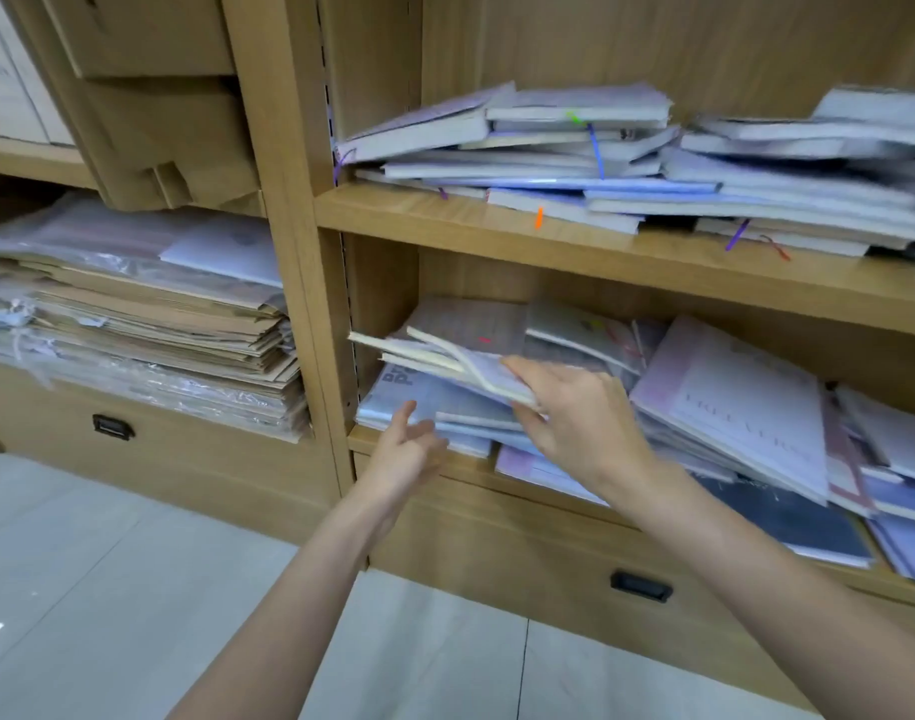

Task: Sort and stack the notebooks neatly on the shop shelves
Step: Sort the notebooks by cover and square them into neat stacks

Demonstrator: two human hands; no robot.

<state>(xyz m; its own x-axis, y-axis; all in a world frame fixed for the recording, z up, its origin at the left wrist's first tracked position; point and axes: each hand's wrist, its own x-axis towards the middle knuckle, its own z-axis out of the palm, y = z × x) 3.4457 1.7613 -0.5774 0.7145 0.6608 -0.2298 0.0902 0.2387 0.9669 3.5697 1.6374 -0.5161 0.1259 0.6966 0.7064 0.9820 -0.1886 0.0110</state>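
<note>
the right hand (575,418) holds a small bundle of thin notebooks (445,356) at its near end, fingers over the top cover and thumb underneath, so this grip is clamped on the bundle. the bundle sits inside the lower shelf (476,467) of the wooden unit, tilted, its pale page edges fanning out away from the grip toward the left wall of the compartment. directly under the grip lies a flat stack of plastic-wrapped notebooks (419,407) with bold letters showing on the top cover. the left hand (406,449) hovers just below and left of the grip, palm turned up, fingers spread and relaxed, holding nothing; whether its fingertips touch the wrapped stack i cannot tell. right of the grip a large pale pink notebook (741,402) leans on a slumped heap, with a dark-covered one (788,517) beneath it. above the grip, the upper shelf (497,218) carries a loose pile of notebooks (601,153) with coloured ribbon markers. far left of the grip, brown paper bags (159,324) lie stacked in the neighbouring bay.
</note>
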